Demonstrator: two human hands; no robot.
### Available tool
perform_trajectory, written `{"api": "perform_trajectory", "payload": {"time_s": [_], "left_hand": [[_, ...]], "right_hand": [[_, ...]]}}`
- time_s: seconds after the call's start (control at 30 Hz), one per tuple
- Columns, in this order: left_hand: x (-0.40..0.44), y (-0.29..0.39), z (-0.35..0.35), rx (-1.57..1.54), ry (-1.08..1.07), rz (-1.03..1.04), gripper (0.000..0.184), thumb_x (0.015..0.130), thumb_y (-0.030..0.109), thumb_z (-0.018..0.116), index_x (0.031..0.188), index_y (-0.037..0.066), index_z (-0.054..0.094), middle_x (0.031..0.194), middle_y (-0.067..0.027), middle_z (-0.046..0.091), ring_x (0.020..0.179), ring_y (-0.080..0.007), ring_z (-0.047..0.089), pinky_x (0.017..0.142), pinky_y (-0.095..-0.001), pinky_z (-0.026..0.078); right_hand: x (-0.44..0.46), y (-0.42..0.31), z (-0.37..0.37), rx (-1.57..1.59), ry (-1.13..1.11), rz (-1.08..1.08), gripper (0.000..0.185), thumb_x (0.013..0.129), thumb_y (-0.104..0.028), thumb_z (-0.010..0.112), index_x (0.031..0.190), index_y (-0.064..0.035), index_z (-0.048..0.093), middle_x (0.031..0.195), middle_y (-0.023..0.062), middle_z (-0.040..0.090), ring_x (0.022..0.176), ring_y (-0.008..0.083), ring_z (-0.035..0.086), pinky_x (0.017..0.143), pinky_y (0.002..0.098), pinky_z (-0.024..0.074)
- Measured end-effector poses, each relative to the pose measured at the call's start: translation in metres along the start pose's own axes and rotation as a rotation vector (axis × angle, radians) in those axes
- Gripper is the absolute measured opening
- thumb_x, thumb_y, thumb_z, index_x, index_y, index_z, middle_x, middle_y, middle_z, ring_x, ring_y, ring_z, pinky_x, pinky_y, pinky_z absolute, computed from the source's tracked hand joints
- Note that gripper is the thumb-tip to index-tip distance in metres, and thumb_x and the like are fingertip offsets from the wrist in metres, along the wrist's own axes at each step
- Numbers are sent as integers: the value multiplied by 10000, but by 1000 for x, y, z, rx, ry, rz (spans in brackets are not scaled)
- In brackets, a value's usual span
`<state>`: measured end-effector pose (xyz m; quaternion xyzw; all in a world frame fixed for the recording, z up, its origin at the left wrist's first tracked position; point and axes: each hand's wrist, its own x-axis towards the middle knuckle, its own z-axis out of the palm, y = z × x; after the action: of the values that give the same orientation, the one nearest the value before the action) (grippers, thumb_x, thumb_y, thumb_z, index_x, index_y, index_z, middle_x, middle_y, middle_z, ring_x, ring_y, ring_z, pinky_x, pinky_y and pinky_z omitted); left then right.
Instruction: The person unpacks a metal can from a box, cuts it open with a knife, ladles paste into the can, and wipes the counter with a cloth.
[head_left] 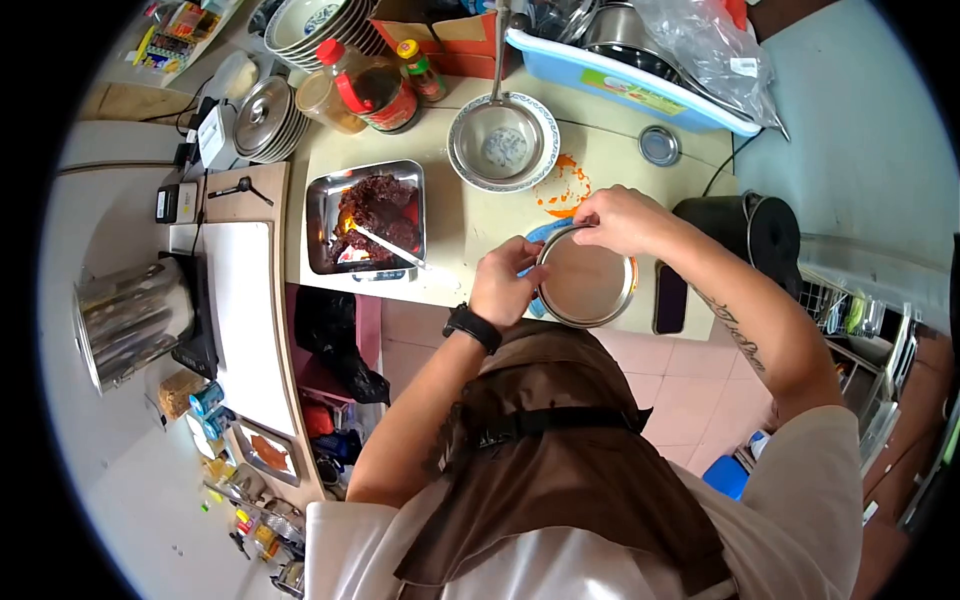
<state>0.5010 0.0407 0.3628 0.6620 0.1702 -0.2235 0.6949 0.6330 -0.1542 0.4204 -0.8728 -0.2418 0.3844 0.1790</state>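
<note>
A round metal pan with a pale, smooth inside is at the table's front edge, a blue cloth partly showing behind it. My left hand pinches its left rim, fingers bent. At the top rim my right hand has its fingers closed on the edge. Behind the pan, orange-red sauce stains the table. A patterned bowl with a ladle or strainer in it stands further back. To the left, a steel tray holds dark red paste and a light-handled utensil.
A phone lies right of the pan, near a black pot. Sauce bottles, a blue bin and a small round lid are at the back. A white board lies on the left counter.
</note>
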Motion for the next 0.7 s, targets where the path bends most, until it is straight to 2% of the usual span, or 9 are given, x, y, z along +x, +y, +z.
{"api": "perform_trajectory", "payload": {"time_s": [0.13,0.17,0.27,0.3,0.33,0.37,0.47,0.57,0.7], "left_hand": [[0,11,5,185,55,122,168,872,3,685,1019,-25,609,955,-67,688,817,-84,618,648,-264,543],[-2,21,1,208,41,55,180,865,27,702,1008,-42,617,953,-90,701,841,-103,645,668,-275,543],[3,3,1,158,66,165,226,866,55,713,1037,-55,613,1000,-127,715,898,-142,678,690,-292,555],[-3,7,2,275,97,217,257,878,68,708,1070,-68,606,1060,-158,715,970,-185,697,734,-303,561],[-6,3,5,207,121,187,275,886,82,705,1098,-70,618,1074,-173,716,991,-217,703,768,-309,566],[-9,1,7,225,128,179,375,853,80,731,1168,-66,587,1118,-207,692,1053,-265,683,829,-338,558],[-40,-5,25,111,82,201,656,799,83,773,1358,-42,454,1263,-263,604,1183,-346,616,915,-387,540],[-44,-8,24,193,8,235,853,766,74,781,1472,-11,310,1366,-287,517,1237,-396,560,953,-415,517],[-44,4,29,426,35,268,902,742,48,764,1493,-9,268,1360,-312,503,1214,-458,542,986,-438,488]], "right_hand": [[17,4,-3,27,-34,12,311,792,-281,743,993,-44,737,940,164,720,873,296,692,783,390,534],[15,5,3,28,-35,6,319,779,-294,747,989,-53,743,947,165,721,891,301,693,790,401,535],[10,5,1,152,-68,77,350,782,-291,761,1012,-29,732,967,177,722,904,304,694,808,385,535],[0,8,6,215,35,60,377,789,-298,761,1039,-19,720,985,189,718,911,313,693,814,384,535],[-9,12,12,269,146,41,404,797,-306,761,1065,-8,709,1003,201,714,918,322,693,821,382,534],[-21,18,19,318,181,56,571,813,-339,757,1251,-4,611,1058,215,703,940,317,695,840,397,532],[-76,50,76,439,169,272,681,839,-308,741,1393,-16,473,1113,206,689,967,296,694,864,394,528],[-98,27,93,813,124,400,638,880,-122,689,1445,-47,402,1029,88,691,939,161,653,821,335,533],[-100,27,92,714,128,310,652,893,-184,666,1455,-43,367,1130,170,672,977,256,678,878,362,524]]}}
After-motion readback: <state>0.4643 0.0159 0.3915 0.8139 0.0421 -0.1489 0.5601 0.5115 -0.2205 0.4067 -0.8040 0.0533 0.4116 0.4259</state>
